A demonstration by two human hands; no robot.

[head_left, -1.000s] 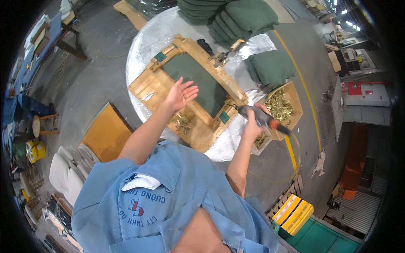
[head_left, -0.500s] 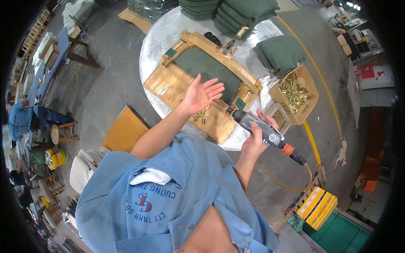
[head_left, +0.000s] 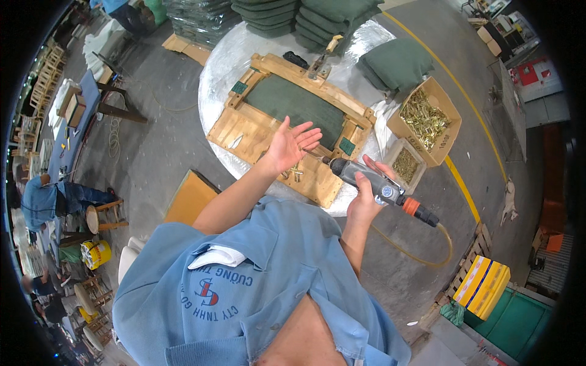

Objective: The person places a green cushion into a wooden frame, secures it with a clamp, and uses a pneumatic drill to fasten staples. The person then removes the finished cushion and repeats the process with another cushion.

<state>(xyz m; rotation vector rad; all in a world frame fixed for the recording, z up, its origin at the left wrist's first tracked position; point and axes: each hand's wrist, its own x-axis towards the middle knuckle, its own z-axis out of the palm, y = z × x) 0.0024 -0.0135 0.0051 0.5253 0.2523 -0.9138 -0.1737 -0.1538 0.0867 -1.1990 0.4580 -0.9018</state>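
Curling round a grey hose-fed driver [head_left: 395, 194], the right grip [head_left: 365, 202] had it clasped, nose toward the left grip [head_left: 293, 145], which lay spread and unloaded over the wooden jig [head_left: 241, 129]. Right of the driver, a carton [head_left: 441, 148] and a tray [head_left: 419, 177] crowded the side; below, the hose [head_left: 391, 245] looped over open floor [head_left: 390, 280]. Beyond the left grip, a green panel [head_left: 293, 104] sat within the jig, whose near corner almost reached the film-wrapped counter's [head_left: 215, 91] rounded edge. Farther right ran a yellow line [head_left: 467, 189].
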